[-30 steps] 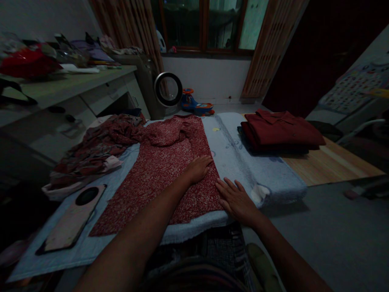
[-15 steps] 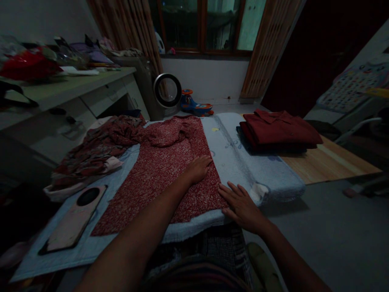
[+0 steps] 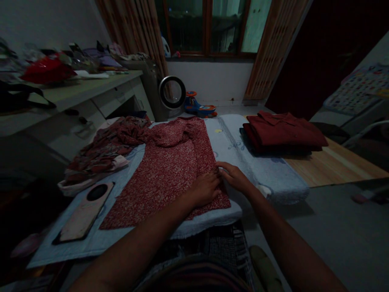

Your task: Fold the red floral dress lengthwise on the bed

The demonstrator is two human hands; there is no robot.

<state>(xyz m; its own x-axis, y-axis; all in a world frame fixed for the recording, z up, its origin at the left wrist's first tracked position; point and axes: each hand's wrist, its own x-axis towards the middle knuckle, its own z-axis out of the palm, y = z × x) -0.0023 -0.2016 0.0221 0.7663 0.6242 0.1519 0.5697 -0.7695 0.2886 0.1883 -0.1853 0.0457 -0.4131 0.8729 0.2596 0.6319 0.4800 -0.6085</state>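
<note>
A red garment (image 3: 170,170) with a fine white speckle lies spread on a pale blue padded cloth (image 3: 206,219), its upper part bunched in folds. My left hand (image 3: 208,188) rests near its right edge, fingers bent down and closed on the fabric. From the right, my right hand (image 3: 234,176) meets it at the same edge, its finger and thumb drawn together on the cloth. The fingertips of both hands nearly touch and partly hide each other.
A phone (image 3: 83,215) lies at the left on the cloth, below a crumpled patterned garment (image 3: 106,142). Folded dark red clothes (image 3: 285,129) are stacked at the right, by a wooden board (image 3: 334,162). A cluttered desk (image 3: 100,87) stands left; a ride-on toy (image 3: 199,107) sits behind.
My left hand has slid down and right along the garment, its fingers now bent. My right hand has moved up to the garment's edge and closed. The view has shifted slightly.
</note>
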